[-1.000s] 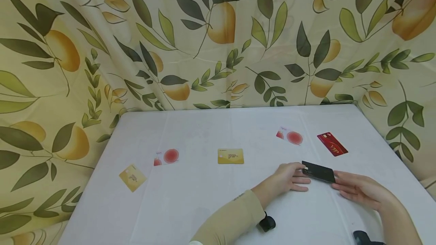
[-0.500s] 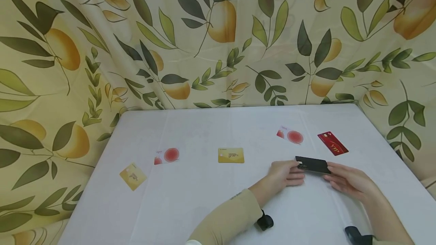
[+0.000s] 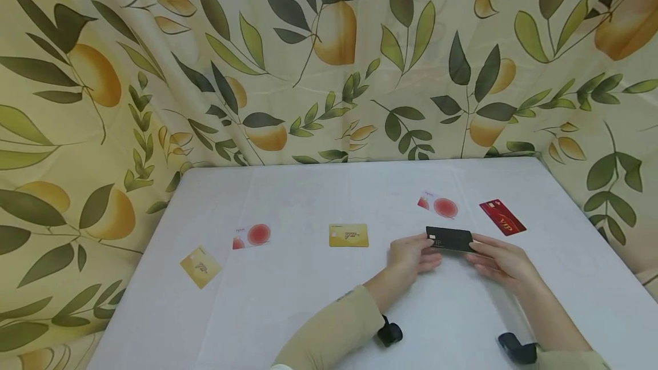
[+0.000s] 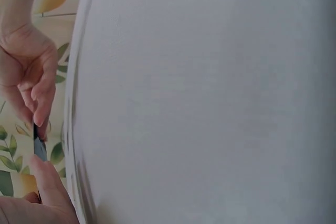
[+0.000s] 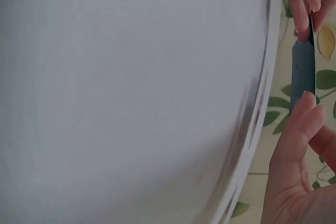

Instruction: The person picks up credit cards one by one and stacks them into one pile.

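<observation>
Black card (image 3: 450,240) hangs between my two sets of fingers just above the surface (image 3: 308,301), long axis running across from left hand (image 3: 411,254) to right hand (image 3: 501,258). Each hand's curled fingers pinch one short end, neither nearer.

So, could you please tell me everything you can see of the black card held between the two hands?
The thin, flat, rectangular black card looks like plastic, with small pale markings near its left end. It is held roughly level above the white table, lying crosswise. The left hand pinches its left end and the right hand its right end. In the right wrist view it appears edge-on, a dark sliver between fingertips.
</observation>
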{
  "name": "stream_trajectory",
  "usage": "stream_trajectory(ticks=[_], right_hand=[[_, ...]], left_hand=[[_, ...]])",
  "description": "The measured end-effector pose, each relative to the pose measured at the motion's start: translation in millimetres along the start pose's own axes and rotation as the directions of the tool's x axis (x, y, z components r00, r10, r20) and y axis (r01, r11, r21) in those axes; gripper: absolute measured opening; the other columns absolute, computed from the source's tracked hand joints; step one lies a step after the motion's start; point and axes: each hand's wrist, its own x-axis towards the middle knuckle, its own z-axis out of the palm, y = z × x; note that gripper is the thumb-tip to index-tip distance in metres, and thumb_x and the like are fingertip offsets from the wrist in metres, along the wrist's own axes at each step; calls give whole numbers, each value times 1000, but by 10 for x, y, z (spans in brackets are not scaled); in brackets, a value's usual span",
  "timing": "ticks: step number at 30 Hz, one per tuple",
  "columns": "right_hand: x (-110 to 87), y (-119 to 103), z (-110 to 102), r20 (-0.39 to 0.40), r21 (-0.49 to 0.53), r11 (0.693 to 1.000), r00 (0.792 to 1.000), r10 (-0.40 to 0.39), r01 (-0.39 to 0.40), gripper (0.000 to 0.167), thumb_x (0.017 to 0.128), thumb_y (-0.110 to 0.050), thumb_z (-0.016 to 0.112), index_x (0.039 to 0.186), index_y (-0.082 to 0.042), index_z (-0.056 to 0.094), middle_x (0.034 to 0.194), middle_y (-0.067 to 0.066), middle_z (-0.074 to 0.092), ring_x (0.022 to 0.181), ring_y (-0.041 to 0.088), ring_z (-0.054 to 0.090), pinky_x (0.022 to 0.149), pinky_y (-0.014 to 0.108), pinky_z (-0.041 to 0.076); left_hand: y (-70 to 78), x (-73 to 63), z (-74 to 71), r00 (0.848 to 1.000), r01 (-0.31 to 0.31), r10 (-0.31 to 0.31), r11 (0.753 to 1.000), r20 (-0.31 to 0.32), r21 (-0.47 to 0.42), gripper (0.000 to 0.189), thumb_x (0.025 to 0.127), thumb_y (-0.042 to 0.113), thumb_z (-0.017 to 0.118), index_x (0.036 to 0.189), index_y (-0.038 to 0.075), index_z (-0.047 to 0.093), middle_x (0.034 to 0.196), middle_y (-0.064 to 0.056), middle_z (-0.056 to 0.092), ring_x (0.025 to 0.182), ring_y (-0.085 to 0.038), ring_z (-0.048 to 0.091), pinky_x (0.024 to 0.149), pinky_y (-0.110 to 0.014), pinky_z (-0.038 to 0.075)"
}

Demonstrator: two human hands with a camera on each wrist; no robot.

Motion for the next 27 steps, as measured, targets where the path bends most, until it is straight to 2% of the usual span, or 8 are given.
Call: stream_trajectory(ticks=[4, 20, 27], right_hand=[[22, -26, 139, 5, -9, 1000, 1000, -5, 5, 75, 89, -30, 58, 145, -4, 15, 79, -13, 65, 77, 8, 67, 71, 21, 54], [58, -133, 693, 29, 28, 999, 999, -33, 32, 63, 92, -22, 55, 144, -4, 24, 80, -10, 66, 73, 8, 67, 64, 19, 53], [124, -136, 903, 33, 25, 998, 998, -60, 59, 61, 91, -20, 57, 142, -4, 29, 79, -8, 68, 71, 8, 67, 62, 18, 54]], left_hand=[[56, 20, -93, 1000, -17, 17, 1000, -23, -2, 22, 81, -3, 62, 102, 1, 67, 83, -11, 68, 69, -28, 67, 60, -39, 57], [346, 51, -558, 999, -22, 23, 999, -40, 40, 24, 82, 0, 63, 106, 3, 65, 84, -10, 67, 71, -24, 68, 62, -34, 57], [443, 56, -767, 999, -44, 44, 999, -11, 29, 32, 82, -1, 61, 114, 0, 61, 91, -13, 66, 75, -25, 68, 66, -35, 57]])
